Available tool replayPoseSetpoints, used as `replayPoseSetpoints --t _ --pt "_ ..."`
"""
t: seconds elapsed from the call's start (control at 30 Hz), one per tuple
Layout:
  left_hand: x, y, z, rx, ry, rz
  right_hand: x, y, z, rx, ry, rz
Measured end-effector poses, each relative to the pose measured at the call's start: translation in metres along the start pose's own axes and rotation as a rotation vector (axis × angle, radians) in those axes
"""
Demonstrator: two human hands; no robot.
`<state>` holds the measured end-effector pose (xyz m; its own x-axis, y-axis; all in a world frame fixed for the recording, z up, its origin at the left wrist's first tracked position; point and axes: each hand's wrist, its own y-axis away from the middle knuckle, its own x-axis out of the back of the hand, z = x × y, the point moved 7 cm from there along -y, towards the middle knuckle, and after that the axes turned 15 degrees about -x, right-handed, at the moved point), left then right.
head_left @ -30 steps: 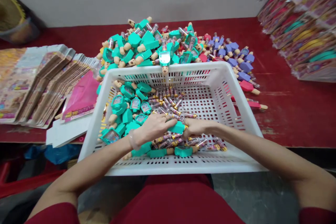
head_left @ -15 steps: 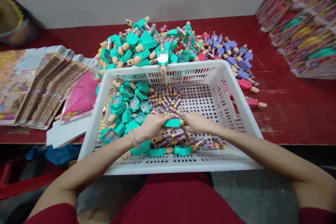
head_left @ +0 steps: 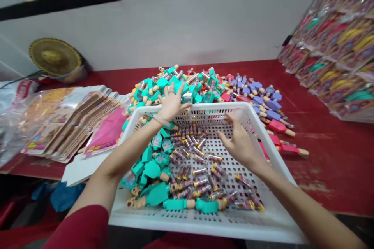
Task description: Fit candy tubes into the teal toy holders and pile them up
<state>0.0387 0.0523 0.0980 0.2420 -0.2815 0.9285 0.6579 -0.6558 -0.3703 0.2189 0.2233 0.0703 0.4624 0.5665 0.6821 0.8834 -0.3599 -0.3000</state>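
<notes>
My left hand [head_left: 172, 103] reaches over the far rim of the white plastic basket [head_left: 204, 221], fingers spread above the pile of teal toy pieces [head_left: 159, 83] with beige ends. My right hand [head_left: 238, 140] hovers over the basket's right half, fingers apart and holding nothing. Inside the basket, teal pieces [head_left: 152, 169] fill the left side. Several small clear tubes with yellow ends [head_left: 201, 182] lie loose across its middle and front. Whether my left fingertips touch a piece is hard to make out.
Purple toy pieces [head_left: 273, 105] and red ones [head_left: 277, 125] lie behind and right of the basket. Stacked printed cards [head_left: 78, 120] and a pink packet [head_left: 106, 128] are on the left. Bagged packs [head_left: 344, 54] rise at the right. A straw hat [head_left: 55, 56] sits far left.
Both hands were together at a teal piece with a yellow-ended tube; now they are apart. My left hand has moved out to the far pile, my right hand rightward. The view has tilted up.
</notes>
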Motion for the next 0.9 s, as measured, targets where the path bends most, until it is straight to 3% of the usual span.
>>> replayPoseSetpoints --t 0.13,0.27,0.47,0.6,0.73,0.9 --pt "-0.052 -0.035 -0.011 0.053 0.005 -0.173 -0.027 0.010 0.015 0.041 0.117 -0.133" --pt "-0.078 -0.050 -0.029 0.113 -0.068 -0.154 -0.040 0.011 0.025 0.051 0.162 -0.180" --pt "-0.073 -0.060 -0.100 0.277 0.011 -0.095 -0.045 0.005 0.034 0.017 0.219 -0.223" --pt "-0.078 -0.055 -0.145 0.403 0.119 -0.118 -0.053 0.002 0.033 0.023 0.296 -0.268" --pt "-0.077 -0.051 -0.157 0.443 0.152 -0.116 -0.063 -0.002 0.037 0.017 0.413 -0.300" --pt "-0.053 -0.047 -0.142 0.426 0.179 -0.095 -0.067 -0.006 0.050 -0.018 0.544 -0.354"
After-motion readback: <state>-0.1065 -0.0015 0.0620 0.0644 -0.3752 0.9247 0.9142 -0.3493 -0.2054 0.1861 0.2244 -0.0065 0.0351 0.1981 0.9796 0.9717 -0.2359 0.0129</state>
